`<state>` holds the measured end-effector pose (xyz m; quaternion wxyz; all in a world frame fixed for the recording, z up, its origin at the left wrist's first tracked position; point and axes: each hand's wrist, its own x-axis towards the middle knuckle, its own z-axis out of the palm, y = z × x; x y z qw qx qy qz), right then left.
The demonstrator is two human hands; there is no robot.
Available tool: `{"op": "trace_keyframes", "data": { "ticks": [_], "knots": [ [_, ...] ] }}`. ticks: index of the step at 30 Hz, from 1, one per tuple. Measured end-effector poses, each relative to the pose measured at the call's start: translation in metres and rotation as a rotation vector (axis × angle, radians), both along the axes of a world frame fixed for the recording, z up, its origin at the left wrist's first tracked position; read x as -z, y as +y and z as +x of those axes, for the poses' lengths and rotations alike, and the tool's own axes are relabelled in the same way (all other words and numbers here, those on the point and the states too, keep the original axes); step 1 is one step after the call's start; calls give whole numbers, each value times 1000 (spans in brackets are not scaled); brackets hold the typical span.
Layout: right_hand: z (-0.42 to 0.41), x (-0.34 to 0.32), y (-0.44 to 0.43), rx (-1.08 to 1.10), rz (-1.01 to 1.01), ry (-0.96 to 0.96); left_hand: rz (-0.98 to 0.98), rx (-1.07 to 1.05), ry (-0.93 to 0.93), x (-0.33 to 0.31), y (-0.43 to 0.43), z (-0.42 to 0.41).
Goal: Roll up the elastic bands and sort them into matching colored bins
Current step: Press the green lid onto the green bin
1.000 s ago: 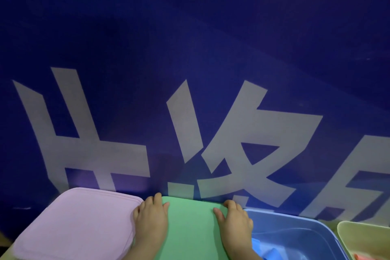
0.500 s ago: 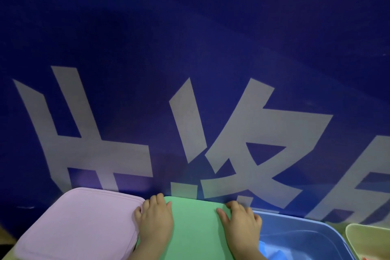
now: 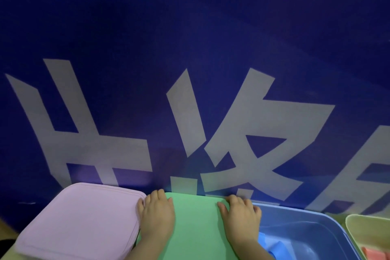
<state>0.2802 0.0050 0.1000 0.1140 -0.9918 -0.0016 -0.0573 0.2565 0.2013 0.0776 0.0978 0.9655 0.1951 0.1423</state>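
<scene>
Your left hand [image 3: 157, 215] sits on the left edge of the green lid [image 3: 196, 228]. The thumb is on top and the fingers curl over the side, right against the lilac lid [image 3: 84, 221]. Your right hand [image 3: 242, 217] mirrors it on the right edge, thumb on the green top and fingers wrapped down the side by the blue bin [image 3: 306, 230]. So both hands grip the green lid.

The lid lies flat between the lilac lid and the blue bin, close to both. Can't tell if it touches them. Whatever is under the green lid is hidden.

The blue bin is uncovered. A blue band [image 3: 274, 247] lies in its near left corner, partly behind your right wrist. Can't tell if it is rolled. At far right is an open pale yellow bin [image 3: 363, 228] with a pink-red band [image 3: 373, 254] inside, cut off by the frame.

Everything stands in a row on a yellowish bench [image 3: 9, 256]. Behind it a dark blue banner [image 3: 190, 48] with big grey characters fills most of the view.
</scene>
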Motion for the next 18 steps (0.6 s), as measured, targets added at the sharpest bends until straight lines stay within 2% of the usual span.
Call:
{"op": "trace_keyframes", "data": {
  "ticks": [5, 7, 10, 14, 17, 18],
  "knots": [
    [-10, 0, 4, -13, 46, -113, -33, 17, -11, -7, -2, -10],
    [-19, 3, 5, -36, 47, -123, -70, 42, 41, -8, -4, -17],
    [-29, 8, 6, -60, 14, -77, -102, -2, 197, -17, -13, -29],
    [-40, 16, 9, -75, 11, -25, -100, 35, 162, -19, -21, -45],
    [-48, 16, 11, -84, 51, 46, -11, 60, 213, -19, -24, -51],
    [-49, 17, 11, -86, 57, 72, -61, 34, 231, -22, -25, -54]
  ]
}}
